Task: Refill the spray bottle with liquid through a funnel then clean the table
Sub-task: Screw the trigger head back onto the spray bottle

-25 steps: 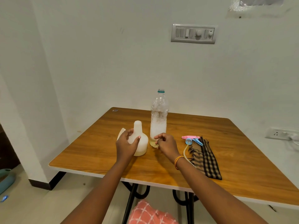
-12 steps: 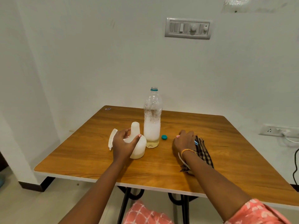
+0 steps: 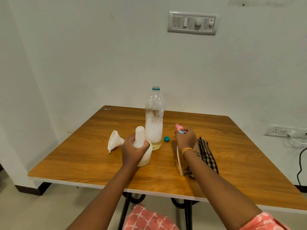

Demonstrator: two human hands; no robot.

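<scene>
A white spray bottle body stands on the wooden table, and my left hand grips its neck. Behind it stands a clear plastic bottle, uncapped, with foamy white liquid and a yellowish layer at the bottom. Its teal cap lies on the table to the right. A white funnel lies on its side to the left. My right hand holds the pink and blue spray head lifted off the table, its white dip tube hanging down.
A dark checked cloth lies folded on the table right of my right hand. The table stands against a white wall with a switch panel above and a socket with a plugged cable to the right.
My right hand set the teal cap down, moved right to the spray head and has picked it up. My left hand closed around the spray bottle's neck.
</scene>
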